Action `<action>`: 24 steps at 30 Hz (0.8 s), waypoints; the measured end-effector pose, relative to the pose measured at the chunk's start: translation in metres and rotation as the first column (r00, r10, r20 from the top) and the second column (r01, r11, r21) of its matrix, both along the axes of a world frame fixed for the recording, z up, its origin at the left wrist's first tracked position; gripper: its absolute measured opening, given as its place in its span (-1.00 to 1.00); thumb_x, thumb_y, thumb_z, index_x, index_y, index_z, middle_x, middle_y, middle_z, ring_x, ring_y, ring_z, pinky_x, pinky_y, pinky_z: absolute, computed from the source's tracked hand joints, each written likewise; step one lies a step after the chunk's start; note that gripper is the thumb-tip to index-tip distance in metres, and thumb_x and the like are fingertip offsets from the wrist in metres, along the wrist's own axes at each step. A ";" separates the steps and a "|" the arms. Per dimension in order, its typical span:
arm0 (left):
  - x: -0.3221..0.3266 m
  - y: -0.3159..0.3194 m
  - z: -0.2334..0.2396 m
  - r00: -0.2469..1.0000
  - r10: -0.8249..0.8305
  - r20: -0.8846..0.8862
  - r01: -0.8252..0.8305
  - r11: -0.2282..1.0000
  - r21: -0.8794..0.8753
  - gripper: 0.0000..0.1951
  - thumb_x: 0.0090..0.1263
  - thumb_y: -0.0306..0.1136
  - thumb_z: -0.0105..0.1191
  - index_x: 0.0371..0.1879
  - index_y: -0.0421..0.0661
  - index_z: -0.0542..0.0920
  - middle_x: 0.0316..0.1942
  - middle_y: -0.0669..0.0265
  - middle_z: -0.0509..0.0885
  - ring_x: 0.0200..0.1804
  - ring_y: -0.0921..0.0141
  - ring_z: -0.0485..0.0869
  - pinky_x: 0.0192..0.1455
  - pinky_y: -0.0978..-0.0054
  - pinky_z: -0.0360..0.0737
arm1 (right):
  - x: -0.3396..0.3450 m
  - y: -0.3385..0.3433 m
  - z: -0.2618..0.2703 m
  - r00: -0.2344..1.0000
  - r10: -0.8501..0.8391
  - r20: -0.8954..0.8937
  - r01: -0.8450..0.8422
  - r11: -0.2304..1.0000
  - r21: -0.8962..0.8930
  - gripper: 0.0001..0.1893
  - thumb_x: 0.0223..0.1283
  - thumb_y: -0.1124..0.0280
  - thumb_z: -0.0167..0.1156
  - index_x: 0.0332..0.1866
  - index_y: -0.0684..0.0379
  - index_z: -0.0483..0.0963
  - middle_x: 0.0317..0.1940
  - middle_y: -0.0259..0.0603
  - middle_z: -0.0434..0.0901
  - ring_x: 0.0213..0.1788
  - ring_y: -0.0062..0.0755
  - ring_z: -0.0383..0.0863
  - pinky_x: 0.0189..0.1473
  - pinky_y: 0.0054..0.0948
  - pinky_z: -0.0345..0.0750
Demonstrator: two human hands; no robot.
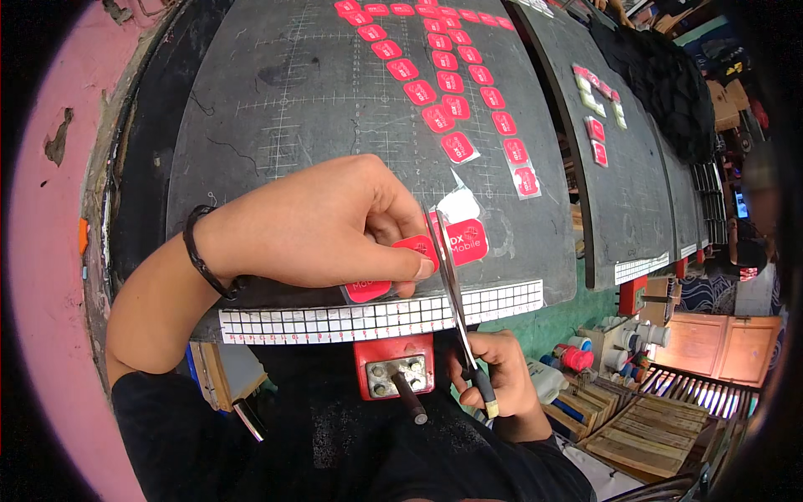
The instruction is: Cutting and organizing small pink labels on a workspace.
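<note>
My left hand, with a braided band at the wrist, pinches a small red rounded-square label between thumb and fingers. In my right hand, below the board's front edge, is a pair of long scissors. Their blades point away from me, slightly parted at the tips, right beside the label's edge. Just right of the blades lies another red label, and a white scrap of film touches its far side. A further red label is partly covered by my left hand.
Rows of red labels run up the dark board. A gridded ruler strip lines its front edge, above a red clamp block. To the right, a second board carries label stacks and black cloth.
</note>
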State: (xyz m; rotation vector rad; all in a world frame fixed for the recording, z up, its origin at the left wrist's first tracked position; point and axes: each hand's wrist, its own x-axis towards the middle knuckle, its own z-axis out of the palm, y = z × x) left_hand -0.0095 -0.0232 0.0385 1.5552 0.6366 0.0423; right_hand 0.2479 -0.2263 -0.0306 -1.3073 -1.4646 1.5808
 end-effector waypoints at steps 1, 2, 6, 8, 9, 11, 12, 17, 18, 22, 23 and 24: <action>0.000 0.000 0.001 1.000 -0.008 -0.009 0.008 1.000 0.006 -0.82 0.48 -0.38 0.39 -0.20 -0.28 0.82 -0.38 0.32 0.86 -0.36 0.69 0.71 -0.34 0.72 0.50 | 0.000 0.001 -0.001 1.000 0.004 -0.004 -0.004 1.000 0.005 -0.48 0.03 -0.02 0.68 -0.42 0.16 0.52 -0.56 -0.35 0.58 -0.53 -0.48 0.56 -0.41 -0.45 0.42; 0.000 -0.001 0.002 1.000 -0.010 -0.011 0.010 1.000 0.001 -0.82 0.48 -0.38 0.39 -0.20 -0.28 0.82 -0.38 0.32 0.86 -0.36 0.69 0.71 -0.34 0.72 0.50 | 0.000 0.001 -0.001 1.000 0.008 -0.009 -0.008 1.000 0.011 -0.48 0.03 -0.02 0.68 -0.42 0.16 0.52 -0.56 -0.35 0.58 -0.53 -0.48 0.56 -0.41 -0.45 0.42; 0.002 -0.002 0.007 0.999 0.001 -0.042 -0.003 0.999 -0.042 -0.84 0.46 -0.41 0.38 -0.23 -0.28 0.82 -0.42 0.36 0.85 -0.40 0.70 0.67 -0.38 0.70 0.48 | 0.000 0.002 -0.001 1.000 0.010 -0.015 -0.010 1.000 -0.024 -0.48 0.03 -0.02 0.68 -0.42 0.16 0.53 -0.57 -0.33 0.58 -0.53 -0.46 0.56 -0.41 -0.44 0.43; 0.003 -0.002 0.005 0.998 0.011 -0.056 -0.014 0.999 -0.051 -0.85 0.45 -0.41 0.37 -0.24 -0.28 0.82 -0.43 0.37 0.84 -0.41 0.70 0.67 -0.38 0.70 0.48 | 0.000 0.002 -0.001 1.000 0.015 -0.019 -0.015 1.000 -0.014 -0.48 0.03 -0.02 0.68 -0.42 0.17 0.53 -0.56 -0.32 0.59 -0.53 -0.44 0.56 -0.41 -0.44 0.43; 0.003 -0.003 0.001 0.999 0.023 -0.030 -0.024 0.998 -0.057 -0.85 0.45 -0.41 0.37 -0.25 -0.28 0.82 -0.44 0.38 0.84 -0.42 0.71 0.66 -0.39 0.70 0.47 | 0.000 0.003 0.000 1.000 0.015 -0.021 -0.015 1.000 -0.017 -0.48 0.03 -0.02 0.68 -0.42 0.17 0.53 -0.56 -0.32 0.59 -0.53 -0.44 0.56 -0.41 -0.44 0.43; 0.003 -0.004 0.000 0.999 0.034 -0.005 -0.034 0.997 -0.065 -0.85 0.45 -0.41 0.38 -0.26 -0.27 0.82 -0.45 0.38 0.84 -0.42 0.71 0.65 -0.39 0.70 0.47 | 0.001 0.003 0.001 1.000 0.019 -0.007 -0.019 0.999 -0.037 -0.48 0.02 -0.02 0.69 -0.41 0.17 0.54 -0.56 -0.31 0.59 -0.52 -0.43 0.57 -0.39 -0.43 0.45; 0.003 -0.004 0.002 0.999 0.039 -0.015 -0.040 0.997 -0.059 -0.85 0.45 -0.42 0.37 -0.27 -0.27 0.82 -0.45 0.38 0.83 -0.42 0.71 0.65 -0.39 0.70 0.47 | 0.000 0.003 0.001 1.000 0.018 -0.008 -0.019 0.999 -0.038 -0.48 0.02 -0.02 0.69 -0.41 0.17 0.54 -0.56 -0.31 0.59 -0.52 -0.43 0.57 -0.39 -0.43 0.45; 0.003 -0.004 0.003 0.999 0.044 -0.023 -0.045 0.997 -0.057 -0.86 0.45 -0.42 0.37 -0.29 -0.26 0.82 -0.46 0.38 0.83 -0.43 0.71 0.65 -0.39 0.71 0.46 | -0.001 0.002 -0.001 1.000 0.016 -0.010 -0.016 0.999 -0.045 -0.48 0.02 -0.02 0.69 -0.41 0.16 0.54 -0.56 -0.32 0.59 -0.52 -0.43 0.57 -0.38 -0.44 0.46; 0.004 -0.004 0.004 0.999 0.044 -0.030 -0.045 0.998 -0.046 -0.86 0.45 -0.42 0.37 -0.29 -0.26 0.82 -0.46 0.38 0.83 -0.43 0.71 0.65 -0.39 0.71 0.45 | -0.001 0.001 -0.001 1.000 0.015 -0.010 -0.015 0.999 -0.044 -0.48 0.02 -0.02 0.69 -0.41 0.16 0.54 -0.56 -0.32 0.59 -0.52 -0.43 0.57 -0.38 -0.44 0.46; 0.003 -0.004 0.002 0.998 0.048 -0.029 -0.049 0.998 -0.041 -0.85 0.45 -0.41 0.37 -0.28 -0.27 0.82 -0.46 0.39 0.83 -0.43 0.71 0.64 -0.40 0.71 0.44 | -0.001 0.001 -0.001 0.999 0.013 -0.049 -0.016 0.998 -0.058 -0.49 0.03 -0.01 0.68 -0.40 0.16 0.54 -0.56 -0.33 0.59 -0.51 -0.45 0.57 -0.38 -0.44 0.45; 0.003 -0.005 0.003 0.998 0.050 -0.030 -0.051 0.998 -0.040 -0.85 0.45 -0.41 0.37 -0.28 -0.27 0.82 -0.46 0.39 0.83 -0.43 0.71 0.64 -0.40 0.71 0.44 | -0.001 0.001 -0.001 0.999 0.028 -0.045 -0.031 0.998 -0.058 -0.49 0.03 -0.01 0.68 -0.40 0.16 0.53 -0.56 -0.33 0.60 -0.51 -0.45 0.57 -0.37 -0.43 0.46; 0.004 -0.004 0.004 0.998 0.047 -0.042 -0.048 0.998 -0.031 -0.85 0.45 -0.41 0.37 -0.28 -0.27 0.82 -0.46 0.38 0.83 -0.43 0.71 0.65 -0.40 0.71 0.44 | -0.002 0.002 -0.001 0.999 0.028 -0.044 -0.030 0.998 -0.057 -0.49 0.03 -0.01 0.68 -0.40 0.16 0.53 -0.56 -0.33 0.60 -0.51 -0.45 0.57 -0.37 -0.43 0.46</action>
